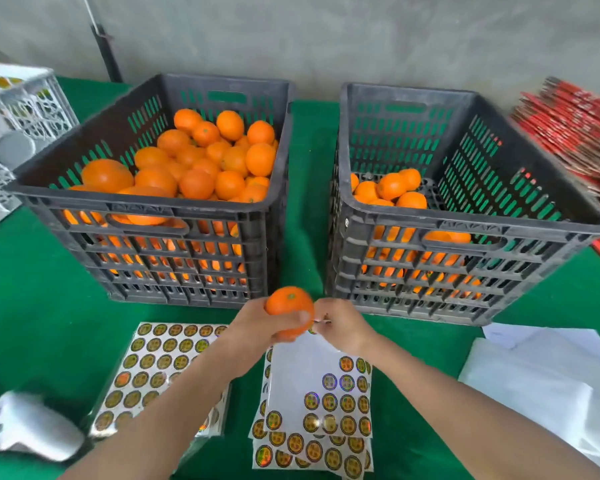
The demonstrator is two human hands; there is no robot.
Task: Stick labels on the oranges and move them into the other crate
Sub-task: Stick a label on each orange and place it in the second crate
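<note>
At lower centre, above the label sheets [326, 403] on the green tabletop [32, 306], the left hand [257, 329] grips an orange [288, 311] while the right hand [340, 327] pinches at its side, any label there too small to confirm; labelling seems under way, with a carry to the part-filled crate [465, 226] at right judged next.

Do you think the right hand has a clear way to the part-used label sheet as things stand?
Probably yes: the right hand is just over that sheet, with nothing between. It seems to pinch a label beside the orange that the left hand holds.
</note>
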